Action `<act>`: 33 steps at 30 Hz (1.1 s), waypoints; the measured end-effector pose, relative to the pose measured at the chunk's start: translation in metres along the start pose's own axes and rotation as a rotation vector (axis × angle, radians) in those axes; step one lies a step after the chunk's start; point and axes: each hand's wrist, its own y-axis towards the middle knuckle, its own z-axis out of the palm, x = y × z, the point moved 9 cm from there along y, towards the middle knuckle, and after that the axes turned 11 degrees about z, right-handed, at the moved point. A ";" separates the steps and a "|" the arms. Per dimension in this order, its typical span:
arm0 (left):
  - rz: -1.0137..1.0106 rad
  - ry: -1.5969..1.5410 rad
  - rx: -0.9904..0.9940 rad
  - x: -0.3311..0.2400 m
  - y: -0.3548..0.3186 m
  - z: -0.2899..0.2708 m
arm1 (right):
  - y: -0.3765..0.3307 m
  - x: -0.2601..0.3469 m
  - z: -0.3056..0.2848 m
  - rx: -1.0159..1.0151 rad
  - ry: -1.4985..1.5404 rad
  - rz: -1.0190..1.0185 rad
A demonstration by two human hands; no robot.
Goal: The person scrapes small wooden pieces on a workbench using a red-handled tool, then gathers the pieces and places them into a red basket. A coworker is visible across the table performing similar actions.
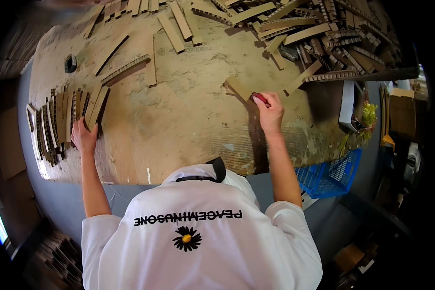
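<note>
White-shirted shoulders fill the lower frame. At centre right, the right hand [269, 112] is closed on a red tool [261, 98] beside a cardboard strip [240, 87]; the left hand [83, 137], fingers loosely open, rests against stacked strips [65, 118] at left. Cutting or marking seems underway; steady pressure is needed next.

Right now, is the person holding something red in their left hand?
No, the red thing is in the right hand; the left hand rests on the row of cardboard strips.
</note>
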 end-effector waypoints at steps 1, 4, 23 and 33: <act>-0.016 0.002 -0.035 0.008 -0.007 0.001 | -0.003 0.009 0.002 -0.011 -0.033 -0.052; -0.014 -0.011 0.047 -0.002 -0.012 0.001 | -0.014 0.017 0.002 -0.046 -0.101 -0.122; 1.156 -0.577 -0.060 -0.519 0.070 -0.064 | -0.026 0.010 0.010 -0.152 -0.320 -0.245; 1.252 -0.575 -0.023 -0.544 0.073 -0.039 | -0.029 0.009 0.008 -0.179 -0.294 -0.253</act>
